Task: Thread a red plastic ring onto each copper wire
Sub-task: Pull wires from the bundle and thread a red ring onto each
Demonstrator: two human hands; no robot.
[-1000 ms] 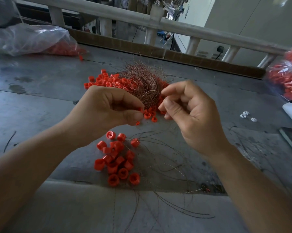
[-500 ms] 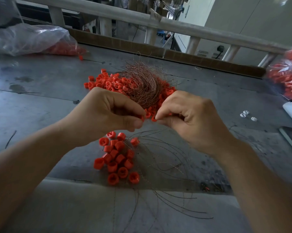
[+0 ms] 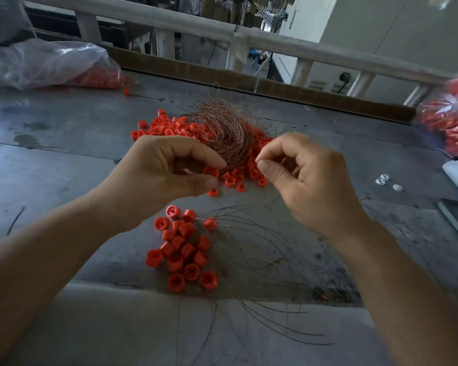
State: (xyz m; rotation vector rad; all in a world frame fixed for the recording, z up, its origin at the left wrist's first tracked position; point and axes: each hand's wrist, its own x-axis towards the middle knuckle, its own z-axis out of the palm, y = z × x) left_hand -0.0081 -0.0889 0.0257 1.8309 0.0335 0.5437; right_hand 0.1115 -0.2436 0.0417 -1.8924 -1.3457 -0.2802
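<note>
**Over the grey table, ring and wire line up**

Above the table [image 3: 64, 159], we hold both hands close together so that hole and wire tip can meet. Our left hand [image 3: 164, 175] pinches one red ring [image 3: 211, 171] between thumb and forefinger. Our right hand [image 3: 302, 180] presses thumb to forefinger with the other fingers curled. We judge it pinches one wire, too fine to make out.

Just beyond lies one wire bundle [image 3: 222, 136] on a far heap [image 3: 169, 128] of rings, too many to count. The near heap [image 3: 183, 254] holds about seventeen rings with wires trailing. We count two bags, the left bag [image 3: 51, 64] and the right bag [image 3: 449, 122], and three white bits [image 3: 383, 179].
</note>
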